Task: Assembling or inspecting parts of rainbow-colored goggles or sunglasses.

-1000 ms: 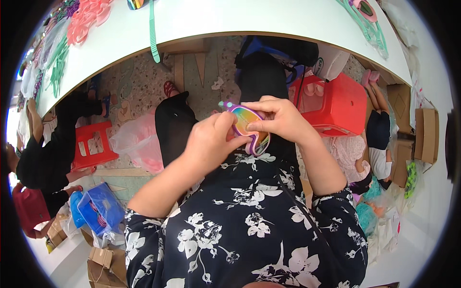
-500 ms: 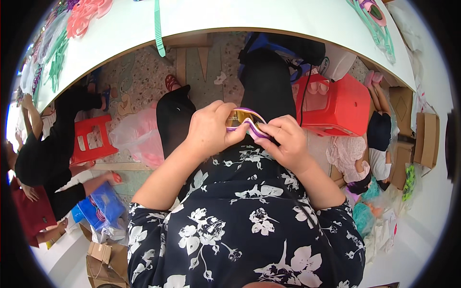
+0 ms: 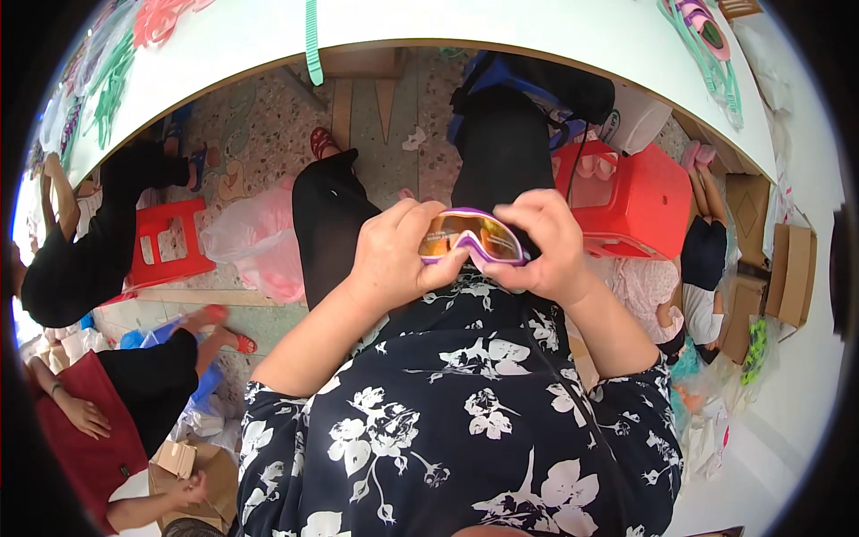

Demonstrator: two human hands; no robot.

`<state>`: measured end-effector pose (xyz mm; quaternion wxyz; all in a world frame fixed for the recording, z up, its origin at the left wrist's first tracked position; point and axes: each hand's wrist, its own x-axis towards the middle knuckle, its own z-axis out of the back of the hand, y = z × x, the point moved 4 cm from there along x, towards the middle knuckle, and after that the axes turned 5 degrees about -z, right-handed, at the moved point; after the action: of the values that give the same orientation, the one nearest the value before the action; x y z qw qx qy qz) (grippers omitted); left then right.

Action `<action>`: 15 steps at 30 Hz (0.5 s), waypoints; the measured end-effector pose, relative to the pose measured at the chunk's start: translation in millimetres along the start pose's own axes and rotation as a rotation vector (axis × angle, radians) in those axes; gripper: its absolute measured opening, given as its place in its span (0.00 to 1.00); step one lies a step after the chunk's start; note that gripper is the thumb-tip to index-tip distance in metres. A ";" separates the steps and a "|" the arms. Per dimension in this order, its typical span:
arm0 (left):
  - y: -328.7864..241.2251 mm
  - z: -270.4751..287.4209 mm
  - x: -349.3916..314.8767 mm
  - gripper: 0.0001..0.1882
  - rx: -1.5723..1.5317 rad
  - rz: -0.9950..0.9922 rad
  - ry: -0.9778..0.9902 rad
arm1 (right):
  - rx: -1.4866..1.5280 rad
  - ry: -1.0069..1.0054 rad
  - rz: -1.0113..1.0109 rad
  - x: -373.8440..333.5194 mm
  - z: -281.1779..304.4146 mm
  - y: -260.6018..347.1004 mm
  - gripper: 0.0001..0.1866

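Swim goggles (image 3: 497,240) with amber mirrored lenses and a purple-and-white rim are held above my lap, lens side up. No strap shows on them. My left hand (image 3: 391,249) grips their left end, thumb along the lower rim near the nose bridge. At the right end, my right hand (image 3: 550,246) pinches the rim, with its thumb below and its bent fingers above. Fingers cover both ends of the goggles.
A white table (image 3: 394,22) curves across the far side. On it lie a mint strap (image 3: 313,45), coral straps (image 3: 161,20) and pink goggles (image 3: 702,27). Red stools (image 3: 640,201) stand both sides. Other people are at left and right; cardboard boxes (image 3: 792,268) sit far right.
The goggles have turned and spread flatter, so both lenses now show. My right hand has shifted to their right end. At left, a person in a dark red top has moved further into view.
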<state>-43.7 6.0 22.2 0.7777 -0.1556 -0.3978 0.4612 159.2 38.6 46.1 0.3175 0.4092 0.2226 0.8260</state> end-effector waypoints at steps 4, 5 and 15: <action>-7.3 -1.9 -2.7 0.26 -0.063 -0.046 0.032 | 0.171 0.147 -0.294 -14.6 -10.1 -1.0 0.34; -8.8 -3.3 -3.7 0.26 -0.070 -0.063 0.046 | 0.178 0.159 -0.296 -16.2 -11.0 -0.7 0.33; -16.2 17.9 6.3 0.23 -0.139 -0.202 0.093 | 0.434 0.143 -0.554 -35.7 -20.9 -18.5 0.23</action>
<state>-46.1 0.5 46.4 0.8251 -0.1896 -0.4060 0.3440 165.0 24.0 3.6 0.4186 0.3325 0.5168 0.6687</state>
